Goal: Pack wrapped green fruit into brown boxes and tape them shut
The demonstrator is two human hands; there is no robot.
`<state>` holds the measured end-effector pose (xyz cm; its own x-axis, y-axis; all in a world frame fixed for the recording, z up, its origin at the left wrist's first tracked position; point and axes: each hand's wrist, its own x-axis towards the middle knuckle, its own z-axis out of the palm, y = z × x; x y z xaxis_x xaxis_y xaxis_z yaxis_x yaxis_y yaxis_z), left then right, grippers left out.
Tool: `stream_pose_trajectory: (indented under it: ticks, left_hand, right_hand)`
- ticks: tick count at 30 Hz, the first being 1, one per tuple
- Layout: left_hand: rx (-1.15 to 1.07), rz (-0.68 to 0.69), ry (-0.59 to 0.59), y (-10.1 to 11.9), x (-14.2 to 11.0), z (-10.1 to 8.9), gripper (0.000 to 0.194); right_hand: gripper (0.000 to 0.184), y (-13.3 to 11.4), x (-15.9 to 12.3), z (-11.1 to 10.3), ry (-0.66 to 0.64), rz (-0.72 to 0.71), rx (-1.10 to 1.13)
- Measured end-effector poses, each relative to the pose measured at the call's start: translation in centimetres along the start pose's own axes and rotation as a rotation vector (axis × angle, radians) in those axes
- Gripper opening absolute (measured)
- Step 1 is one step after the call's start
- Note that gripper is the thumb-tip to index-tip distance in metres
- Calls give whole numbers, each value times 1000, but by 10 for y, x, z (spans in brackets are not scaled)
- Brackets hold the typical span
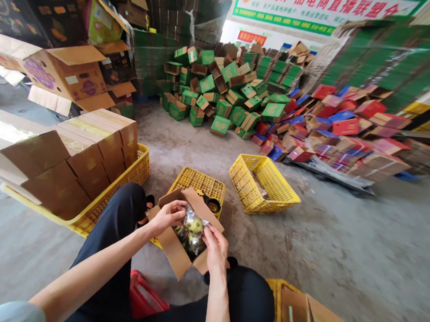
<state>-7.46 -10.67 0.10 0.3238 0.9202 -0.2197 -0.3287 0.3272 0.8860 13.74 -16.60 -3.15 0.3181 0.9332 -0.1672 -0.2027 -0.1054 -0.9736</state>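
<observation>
My left hand [169, 214] pinches the left side of a clear plastic bag of fruit [194, 224], with its fingers closed. On the bag's right edge my right hand [214, 246] also grips with thumb and fingers. Yellow-green round fruit shows through the shiny plastic. The bag is above an open cardboard box [174, 258], whose flaps are spread outward. More wrapped fruit [194, 244] is visible inside the box, partly hidden by the bag. Beneath the box is a yellow plastic crate [195, 178], with a black and yellow tape dispenser [210, 203] on it.
At left, a yellow basket [142, 167] holds several closed cartons [76, 165]. Ahead to the right stands another yellow basket [259, 204]. Cartons [322, 313] sit at lower right, and something red [146, 297] lies between my legs. Green boxes [221, 124] and red-blue boxes [346, 126] are heaped farther back.
</observation>
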Motion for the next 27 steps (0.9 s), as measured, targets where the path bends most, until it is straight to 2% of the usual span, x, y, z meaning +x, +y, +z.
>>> stream_pose_trajectory:
  ticks: [5,8,15,18,21,23,27]
  left_hand:
    - [-2,-29,-94,1,-5,4,59]
    - [29,-29,-54,-1,-2,5,47]
    - [-167,-73,58,-14,2,13,45]
    - [-200,-90,59,-17,3,15,46]
    - [-194,-113,9,-15,2,11,48]
    - [-203,-198,-32,-11,2,7,59]
    - [-240,-482,-95,-7,1,3,86]
  right_hand:
    - [41,-2,0,-2,-11,-55,-52]
    - [39,1,1,-3,-41,-81,-56]
    - [37,3,4,-1,24,-40,53]
    - [37,1,3,-1,39,-36,66]
    - [35,-3,2,-5,33,-64,66]
    - [33,-6,1,-7,28,-111,63]
    - [24,-14,-5,-7,-23,-199,53]
